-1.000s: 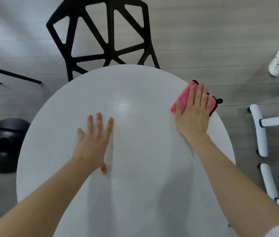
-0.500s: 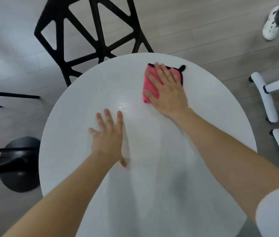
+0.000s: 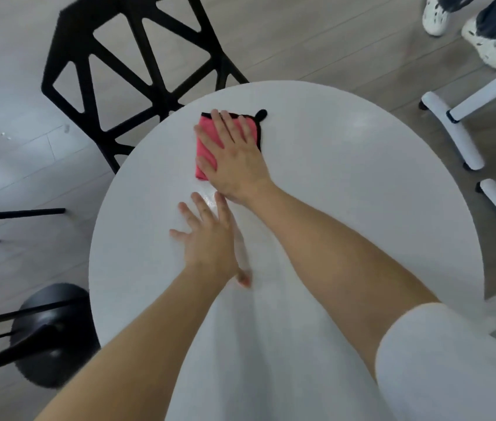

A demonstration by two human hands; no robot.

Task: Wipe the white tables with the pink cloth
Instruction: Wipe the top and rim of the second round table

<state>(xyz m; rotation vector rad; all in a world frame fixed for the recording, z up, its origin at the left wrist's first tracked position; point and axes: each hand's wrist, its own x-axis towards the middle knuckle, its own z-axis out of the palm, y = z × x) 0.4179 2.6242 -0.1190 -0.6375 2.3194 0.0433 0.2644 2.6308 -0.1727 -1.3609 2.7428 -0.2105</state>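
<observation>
Right hand [image 3: 234, 159] is laid flat, fingers straight, on folded pink cloth [image 3: 202, 150] near the far-left edge of the round white table [image 3: 362, 208]. Left hand [image 3: 207, 238] is spread open, pressed on the smooth glossy top, nothing held; bare tabletop is seen to the right.

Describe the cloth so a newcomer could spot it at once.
Find the round white table mid-view. On its far side, near the black chair, the right hand presses flat on the pink cloth. It is the only bright-coloured thing, edged in black with a corner loop.
</observation>
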